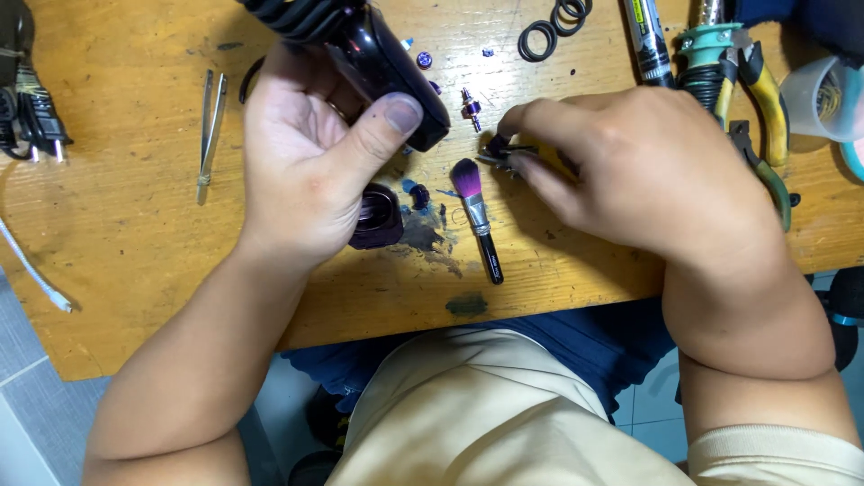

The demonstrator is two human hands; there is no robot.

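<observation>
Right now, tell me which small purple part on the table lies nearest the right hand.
The dark purple piece at the right hand's fingertips; the purple screw-like part and round bead lie farther up the table.

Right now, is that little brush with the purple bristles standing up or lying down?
Lying down. The brush rests flat on the wooden table, bristles pointing away from the person, untouched between the left hand and right hand.

At the upper centre of the frame, the left hand [310,162] is gripping a dark glossy device [378,58], its thumb pressing along the body. To the right, the right hand [630,171] is pinching a small dark part [498,148] just above a pink-tipped brush [475,211] lying on the wooden table [126,225]. Tweezers [211,130] are lying at the upper left, pliers [760,99] at the upper right.
</observation>
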